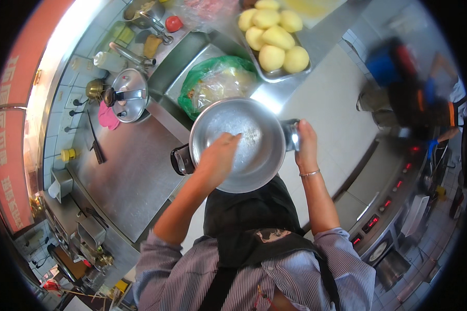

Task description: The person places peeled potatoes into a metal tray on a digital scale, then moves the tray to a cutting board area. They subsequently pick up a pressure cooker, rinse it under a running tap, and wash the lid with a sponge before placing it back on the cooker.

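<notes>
A silvery metal cooking pot (257,167), likely a pressure cooker base, is held before me over the edge of the sink. My right hand (307,142) grips its black handle (291,134) on the right. My left hand (220,155) reaches into the pot with bent fingers and looks slightly blurred; whether it holds something is hidden. A short black side handle (183,160) sticks out at the pot's left. Inside, the bottom has a pale, wet-looking patch. To the left, a pressure cooker lid (130,105) rests beside the faucet (134,56).
Behind the pot, the sink (175,79) holds a green plastic bag (190,83). A metal tray (270,79) of peeled potatoes (278,37) stands beyond it. A knife (97,149) lies on the steel counter (128,171). At right are a blurred co-worker (416,93) and a stove (389,186) with red displays.
</notes>
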Available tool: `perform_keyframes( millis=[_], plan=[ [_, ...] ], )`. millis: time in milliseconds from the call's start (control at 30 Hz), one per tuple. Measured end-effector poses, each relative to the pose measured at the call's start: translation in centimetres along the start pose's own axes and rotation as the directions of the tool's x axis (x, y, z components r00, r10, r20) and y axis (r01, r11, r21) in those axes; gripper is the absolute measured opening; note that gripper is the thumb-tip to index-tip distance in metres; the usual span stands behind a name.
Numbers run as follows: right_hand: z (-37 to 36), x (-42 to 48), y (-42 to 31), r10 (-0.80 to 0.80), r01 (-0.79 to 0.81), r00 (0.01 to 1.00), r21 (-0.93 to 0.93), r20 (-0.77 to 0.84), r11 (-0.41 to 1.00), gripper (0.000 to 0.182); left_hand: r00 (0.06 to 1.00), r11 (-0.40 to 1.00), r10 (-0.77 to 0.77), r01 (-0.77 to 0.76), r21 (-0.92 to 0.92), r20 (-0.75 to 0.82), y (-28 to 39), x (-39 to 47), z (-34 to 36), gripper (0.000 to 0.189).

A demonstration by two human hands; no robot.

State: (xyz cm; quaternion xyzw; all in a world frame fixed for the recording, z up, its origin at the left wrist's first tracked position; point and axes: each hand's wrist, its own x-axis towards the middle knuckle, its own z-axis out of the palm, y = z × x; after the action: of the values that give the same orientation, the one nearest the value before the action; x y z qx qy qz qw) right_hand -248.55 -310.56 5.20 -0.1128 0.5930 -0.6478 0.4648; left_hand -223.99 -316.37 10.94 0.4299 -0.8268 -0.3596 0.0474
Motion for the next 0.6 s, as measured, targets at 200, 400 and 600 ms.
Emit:
perform_keyframes(
  millis=[200,400,600],
  plan=[
    [0.2,-0.4,0.1,0.014,-0.013,1.0,0.022,-0.022,1.0,0.023,0.732,0.85,-0.519,0.386,0.359,0.441,-2.1,8.0,7.1,0.059],
    [0.4,-0.7,0.5,0.028,-0.024,0.997,0.047,-0.072,0.999,0.026,0.709,0.898,-0.368,0.103,0.429,0.602,-5.8,4.7,10.6,0.064],
    [-0.7,-0.4,0.6,0.077,-0.075,0.996,0.056,-0.042,0.996,0.019,0.722,0.882,-0.427,0.2,0.426,0.544,-1.7,5.8,6.9,0.066]
  ],
)
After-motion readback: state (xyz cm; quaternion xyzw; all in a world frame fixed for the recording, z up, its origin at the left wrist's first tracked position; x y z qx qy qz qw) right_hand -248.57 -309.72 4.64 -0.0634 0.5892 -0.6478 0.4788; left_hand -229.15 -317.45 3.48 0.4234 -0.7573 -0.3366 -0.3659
